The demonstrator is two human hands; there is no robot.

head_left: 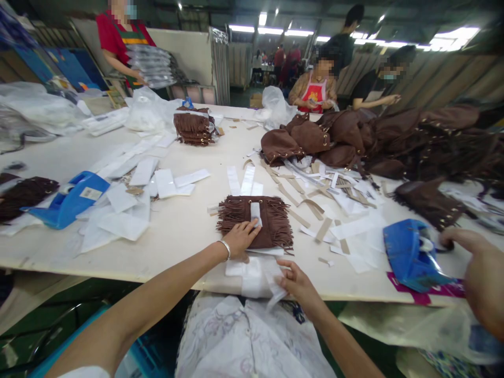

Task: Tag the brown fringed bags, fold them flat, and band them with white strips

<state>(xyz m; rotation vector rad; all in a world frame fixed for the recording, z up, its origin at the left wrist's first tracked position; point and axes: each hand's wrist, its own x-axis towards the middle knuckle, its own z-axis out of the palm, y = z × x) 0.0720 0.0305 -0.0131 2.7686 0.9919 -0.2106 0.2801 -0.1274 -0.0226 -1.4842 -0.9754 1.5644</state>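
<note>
A brown fringed bag [271,223] lies flat near the table's front edge, with a white strip [255,211] over its middle. My left hand [239,239], a bracelet at its wrist, rests on the bag's lower left part, fingertips at the strip's lower end. Whether those fingers are spread or pressed together is hard to make out. Just below the bag, thin white sheets [252,273] lie at the table's edge. My right hand [293,281] pinches a translucent white sheet [275,286] by its right side.
Blue tape dispensers [409,254] [74,199] stand right and left. Brown bags [334,136] are heaped at the back right, a fringed stack [193,126] at the back. Paper scraps [126,210] lie around. Another person's hand [480,262] is at the right edge.
</note>
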